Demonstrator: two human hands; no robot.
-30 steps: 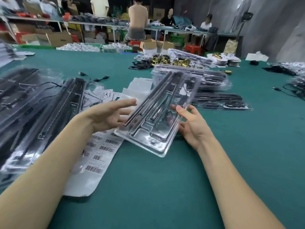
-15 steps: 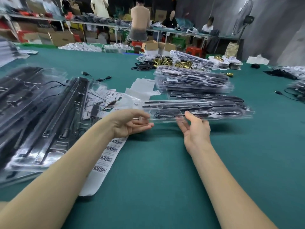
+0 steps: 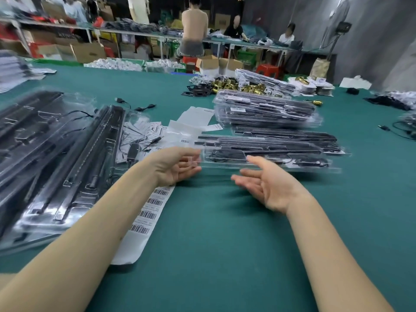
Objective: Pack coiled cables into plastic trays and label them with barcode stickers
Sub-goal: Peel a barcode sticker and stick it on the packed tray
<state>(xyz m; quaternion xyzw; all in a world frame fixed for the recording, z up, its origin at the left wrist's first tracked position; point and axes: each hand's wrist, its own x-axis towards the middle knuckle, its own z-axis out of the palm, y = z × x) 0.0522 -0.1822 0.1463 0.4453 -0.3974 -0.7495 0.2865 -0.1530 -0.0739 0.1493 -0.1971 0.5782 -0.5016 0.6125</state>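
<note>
Head view: left hand (image 3: 174,166) and right hand (image 3: 269,188) both loose, palms up, gripping nothing. Packed tray (image 3: 265,159) just beyond fingertips, atop low pile. Taller finished stack (image 3: 265,111) far right. Unfilled trays (image 3: 56,167) left; barcode sheet (image 3: 148,210) near left, stickers remaining.

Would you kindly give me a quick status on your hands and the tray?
Left hand open, right hand open, holding nothing. Packed tray lying just beyond the fingertips, in front of the tray stack. Barcode sheet under left wrist; nothing blocking.
</note>
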